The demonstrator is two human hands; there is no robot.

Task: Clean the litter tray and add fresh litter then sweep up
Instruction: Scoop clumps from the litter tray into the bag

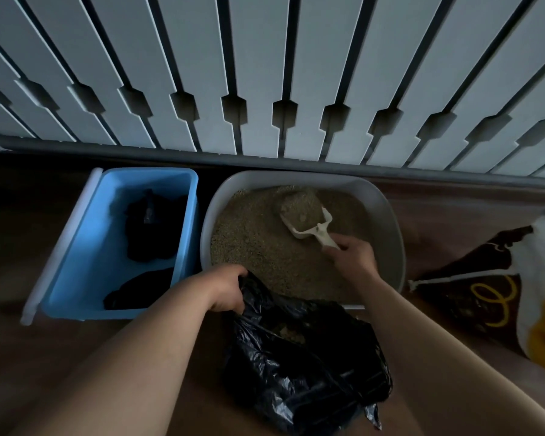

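Litter tray (pixel 394 228): sits on the floor (pixel 19 357), pushed up against the white slatted panel (pixel 258 73) and its grey rail (pixel 139 151). Holds a deep bed of litter (pixel 258 250) across the whole base. Grey smooth-walled plastic, rounded corners, raised rim.

Right hand (pixel 354 254): clamps round the handle of the scoop (pixel 309 218), inside the tray toward its far right. Holds the blade level and heaped, apparently to avoid spilling on the way out. Pale hard plastic, shovel-shaped, raised sides. Carries a mound of tan granules, possibly clumped; cannot tell in this light.

Left hand (pixel 225 289): grips the rim of the black bag (pixel 302 357) at the near edge of the tray, fingers curled over the film. Appears to hold the mouth up and open just beside the tray, to shorten the carry from scoop to bag. Thin, glossy, crinkled plastic; slumps on the floor between the forearms; shows a small patch of tan litter inside.

Hands apart, each closed on its own item.

Blue bin (pixel 85 247): stands just left of the tray, touching or nearly so; cannot tell which. Rigid, smooth, rectangular. Contains dark crumpled items (pixel 148 228), nature unclear.

Sack (pixel 472 294): leans at the right, apart from the tray, presumably kept within reach for the refill. Brown and white printed film, yellow markings.

Judged stage: removal of soiled litter under way; fresh litter and sweeping not yet done.
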